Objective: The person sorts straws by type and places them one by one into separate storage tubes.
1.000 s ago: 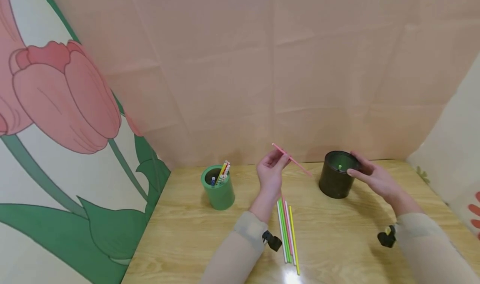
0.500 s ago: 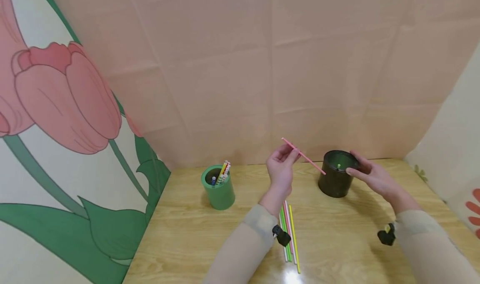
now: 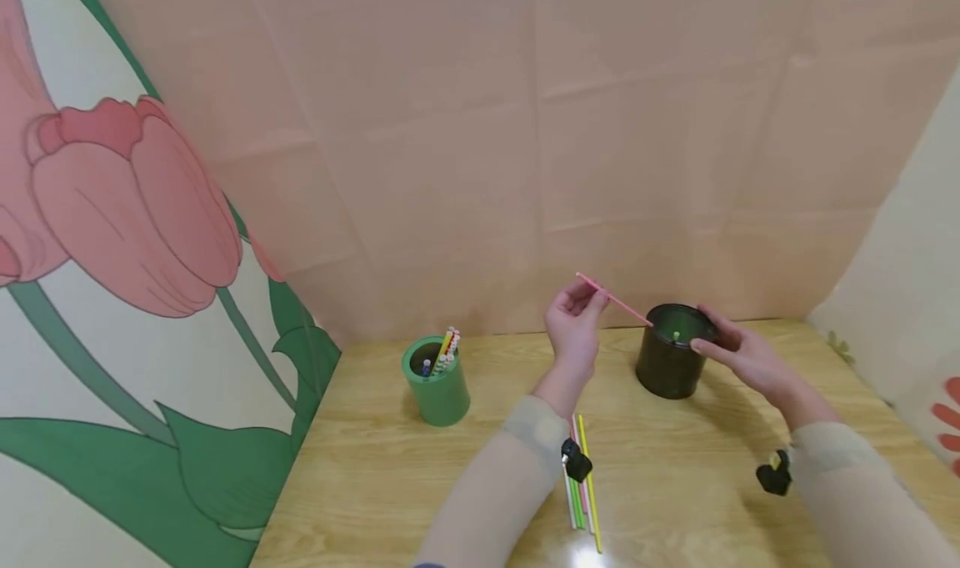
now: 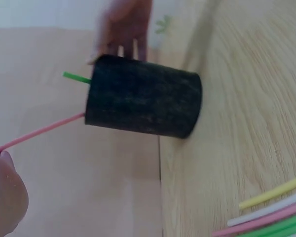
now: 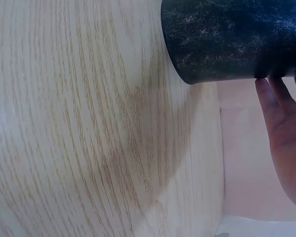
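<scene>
My left hand (image 3: 576,326) pinches a thin pink stick (image 3: 613,299) between thumb and fingers, above the table. The stick slants down to the right, and its lower end is at the left rim of a black cup (image 3: 670,368). My right hand (image 3: 738,351) holds that cup near the rim from the right, thumb in front and fingers behind; in the right wrist view several fingertips touch its side (image 5: 227,44). A green stick (image 4: 76,77) stands inside the cup, its tip sticking out in the left wrist view. Most of the cup's inside is hidden.
White, green, pink and yellow sticks (image 3: 591,501) lie side by side on the wooden table (image 3: 360,501), partly behind my left forearm. On the left stands a green cup (image 3: 442,397) holding several patterned sticks (image 3: 447,351). A pink-beige sheet (image 3: 420,176) hangs behind the table.
My left hand has moved right with the pink stick, bringing its lower end from left of the black cup to the rim. My right hand has stayed on the cup.
</scene>
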Available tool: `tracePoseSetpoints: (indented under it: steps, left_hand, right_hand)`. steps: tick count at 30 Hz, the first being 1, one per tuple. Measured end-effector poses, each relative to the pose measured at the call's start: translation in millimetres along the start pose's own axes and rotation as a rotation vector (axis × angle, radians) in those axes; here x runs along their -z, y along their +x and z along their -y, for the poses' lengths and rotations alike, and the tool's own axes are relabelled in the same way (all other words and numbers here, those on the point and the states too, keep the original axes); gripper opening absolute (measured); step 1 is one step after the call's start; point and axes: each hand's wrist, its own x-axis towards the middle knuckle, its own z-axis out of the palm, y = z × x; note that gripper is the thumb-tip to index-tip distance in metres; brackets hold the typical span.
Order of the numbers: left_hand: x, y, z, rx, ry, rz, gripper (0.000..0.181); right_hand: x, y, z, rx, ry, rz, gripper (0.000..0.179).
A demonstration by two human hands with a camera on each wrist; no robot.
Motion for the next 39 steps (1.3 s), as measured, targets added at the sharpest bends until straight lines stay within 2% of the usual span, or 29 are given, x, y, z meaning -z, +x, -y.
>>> tracePoseSetpoints:
  steps: [4, 10, 16, 19, 24, 26, 30, 39]
  left_hand:
    - [-7.4, -2.3, 8.3, -0.015, 0.097, 0.016, 0.022]
    - [-18.2, -7.9, 18.8, -0.021, 0.126, 0.041, 0.025]
    - [-27.2, -10.6, 29.1, -0.025, 0.239, 0.087, 0.023]
    - [-30.8, -10.9, 33.6, 0.028, 0.36, 0.077, 0.019]
    - [-33.9, -13.8, 35.8, 0.192, 0.675, 0.026, 0.023]
    - [-32.2, -15.2, 35.9, 0.242, 0.731, 0.017, 0.026]
    - [-25.2, -16.6, 36.8, 0.274, 0.739, 0.014, 0.024]
    - [-8.9, -13.9, 34.6, 0.246, 0.731, 0.034, 0.021]
  right_hand:
    - [-0.3, -2.5, -1.4, -0.003, -0.025, -0.016, 0.084]
    - [-1.6, -3.6, -1.1, -0.006, -0.049, -0.028, 0.084]
    - [-1.8, -3.1, -1.1, -0.021, -0.035, -0.016, 0.084]
    - [-1.7, -2.9, -1.8, -0.019, -0.04, -0.016, 0.084]
    - [-1.3, -2.2, -3.2, -0.01, -0.035, -0.024, 0.083]
    - [-2.4, -1.4, -2.9, -0.006, -0.026, -0.028, 0.082]
    - [-3.3, -1.2, -2.2, 0.004, -0.012, -0.033, 0.081]
    - [-2.8, -3.8, -3.9, 0.008, -0.017, -0.027, 0.081]
